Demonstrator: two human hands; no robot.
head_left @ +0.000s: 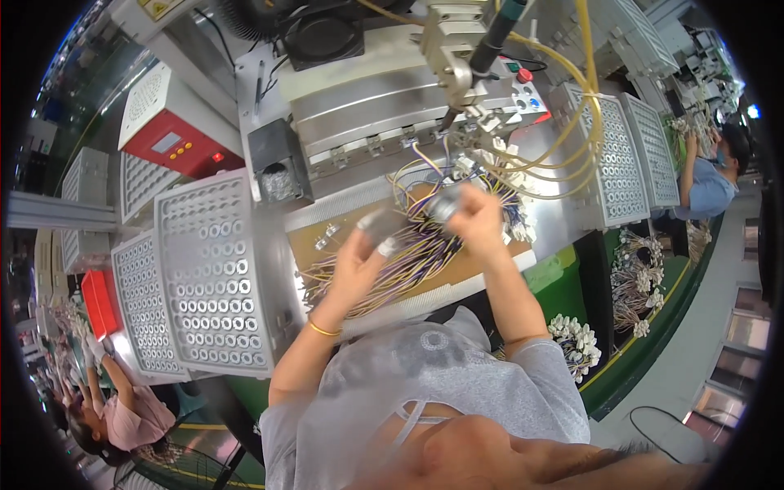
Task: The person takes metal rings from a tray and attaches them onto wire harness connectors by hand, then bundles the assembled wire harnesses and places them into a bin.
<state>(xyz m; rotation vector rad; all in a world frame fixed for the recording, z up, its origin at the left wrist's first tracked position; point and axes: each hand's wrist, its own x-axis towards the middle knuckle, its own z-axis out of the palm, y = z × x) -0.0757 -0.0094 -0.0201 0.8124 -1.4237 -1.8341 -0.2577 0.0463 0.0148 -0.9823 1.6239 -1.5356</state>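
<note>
Apart, hands (358, 260) (482, 222) above white-edged board (459, 272)

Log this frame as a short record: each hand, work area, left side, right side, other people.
Left hand: raised, fingers bent; whatever is at its fingertips is too blurred to name
Right hand: pinching a blurred metallic part
Work area: purple and yellow wires spread below the hands
Left side: gray tray of round metal parts; red-and-white box
Right side: more gray trays
Other people: person in pink, left; person in blue, right
</note>
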